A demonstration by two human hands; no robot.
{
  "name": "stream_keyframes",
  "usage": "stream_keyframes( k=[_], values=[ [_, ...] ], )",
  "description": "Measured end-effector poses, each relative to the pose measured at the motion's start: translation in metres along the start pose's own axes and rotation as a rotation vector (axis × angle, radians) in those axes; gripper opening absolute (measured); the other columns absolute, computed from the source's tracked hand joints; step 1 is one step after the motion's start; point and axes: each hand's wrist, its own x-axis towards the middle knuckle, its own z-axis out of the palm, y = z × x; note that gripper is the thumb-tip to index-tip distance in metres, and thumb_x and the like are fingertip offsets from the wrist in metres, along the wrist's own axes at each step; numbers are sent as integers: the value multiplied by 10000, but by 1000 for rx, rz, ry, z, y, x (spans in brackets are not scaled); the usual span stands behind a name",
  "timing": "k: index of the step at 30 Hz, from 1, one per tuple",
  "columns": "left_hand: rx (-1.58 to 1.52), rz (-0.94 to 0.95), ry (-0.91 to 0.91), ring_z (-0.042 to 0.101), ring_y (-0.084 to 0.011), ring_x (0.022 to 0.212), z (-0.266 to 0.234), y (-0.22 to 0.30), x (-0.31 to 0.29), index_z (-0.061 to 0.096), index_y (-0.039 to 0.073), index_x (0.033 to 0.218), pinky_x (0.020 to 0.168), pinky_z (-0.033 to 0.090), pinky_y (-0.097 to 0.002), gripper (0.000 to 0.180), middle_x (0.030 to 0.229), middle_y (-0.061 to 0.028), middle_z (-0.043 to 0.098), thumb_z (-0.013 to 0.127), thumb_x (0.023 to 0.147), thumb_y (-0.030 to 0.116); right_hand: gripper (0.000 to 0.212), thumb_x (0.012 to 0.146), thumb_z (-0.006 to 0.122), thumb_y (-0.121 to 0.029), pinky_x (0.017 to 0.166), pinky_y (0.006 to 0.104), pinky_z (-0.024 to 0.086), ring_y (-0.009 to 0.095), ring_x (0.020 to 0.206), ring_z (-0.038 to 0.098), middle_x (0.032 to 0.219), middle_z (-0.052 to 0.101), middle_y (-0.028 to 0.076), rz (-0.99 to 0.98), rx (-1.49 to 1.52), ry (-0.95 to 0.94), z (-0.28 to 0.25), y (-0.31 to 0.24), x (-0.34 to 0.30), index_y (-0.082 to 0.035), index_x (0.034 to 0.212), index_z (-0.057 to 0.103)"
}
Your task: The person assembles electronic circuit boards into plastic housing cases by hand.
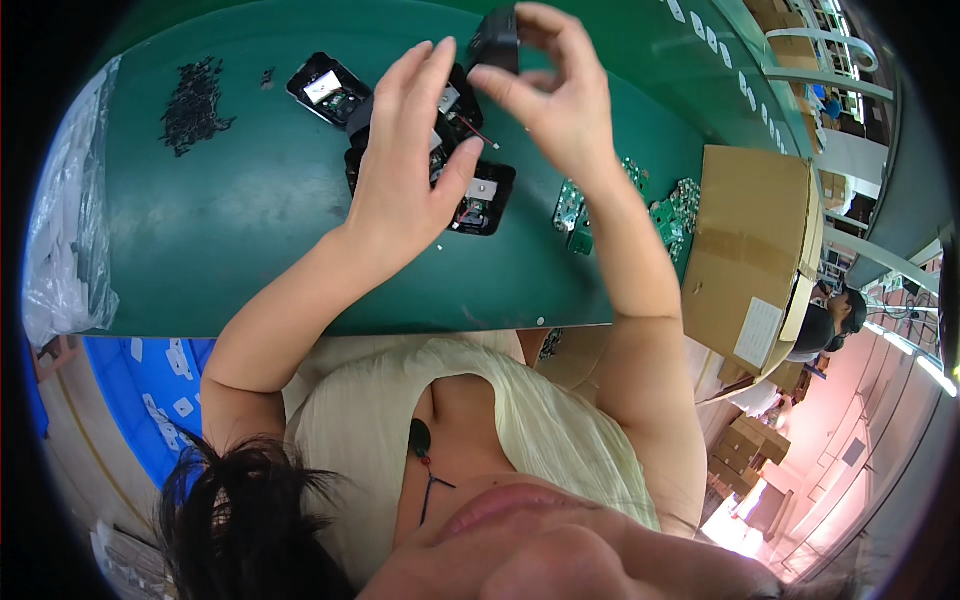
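The small black plastic part (pixel 495 42) is pinched between the thumb and fingertips of the right hand (pixel 550 95), raised above the green table (pixel 230 220); the fingers cover much of it, so its shape is hard to make out. The left hand (pixel 405 165) is just beside it, fingers spread and loose, gripping nothing; whether its palm touches the open black device housings (pixel 470 195) beneath it cannot be told. Those housings lie on the table under both hands, showing circuit parts and a red wire; the left hand hides part of them. Another open black housing (pixel 328 88) with a pale rectangular patch inside lies left of the part. Farther left sits a heap of small black pieces (pixel 195 105), too small to identify. Right of the housings lie green circuit boards (pixel 672 215), partly behind the right forearm. Beyond them stands a brown cardboard box (pixel 750 250) with a white rectangular label on its near side. Clear plastic bags (pixel 65 230) bunch at the table's left edge.
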Motion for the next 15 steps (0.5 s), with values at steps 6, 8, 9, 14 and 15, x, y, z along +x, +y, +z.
stream_keyframes(
  k=[6, 8, 9, 14, 15],
  values=[
    [-114, 3, 119, 425, -289, 1136, -6, -1, 10, 428, 24, 1245, 877, 425, -336, 450, 1256, -179, 405, 528, 807, -3, 459, 742, 674, -115, 781, 326, 474, 233, 965, 566, 1055, 568, 115, -218, -688, -8, -25, 38, 76, -23, 1161, 512],
    [-120, -11, 102, 447, -254, 1141, -12, -1, 15, 432, 18, 1239, 890, 423, -323, 429, 1267, -156, 407, 498, 818, -26, 446, 745, 667, -125, 780, 330, 473, 260, 922, 576, 1005, 574, 132, 59, -308, -100, -35, 69, 103, -16, 1151, 517],
    [-118, -36, 87, 470, -220, 1147, -17, -4, 18, 436, 12, 1233, 903, 421, -310, 411, 1278, -134, 410, 467, 828, -48, 434, 748, 661, -135, 778, 335, 473, 288, 879, 586, 955, 580, 148, 330, 87, -204, -37, 88, 115, -10, 1140, 522],
    [-40, -95, 12, 519, -162, 1081, -36, -11, 72, 486, 16, 1186, 847, 429, -280, 311, 1179, -96, 516, 452, 877, 20, 353, 835, 533, -425, 585, 298, 475, 185, 626, 631, 600, 623, 18, 408, -578, -269, -69, 124, 134, -97, 873, 658],
    [-36, -86, 15, 519, -162, 1081, -33, -21, 89, 486, 16, 1186, 847, 429, -280, 311, 1179, -96, 516, 452, 877, 20, 353, 835, 533, -425, 585, 298, 475, 185, 626, 631, 600, 623, 18, 399, -578, -263, -74, 130, 131, -97, 873, 658]
  ],
)
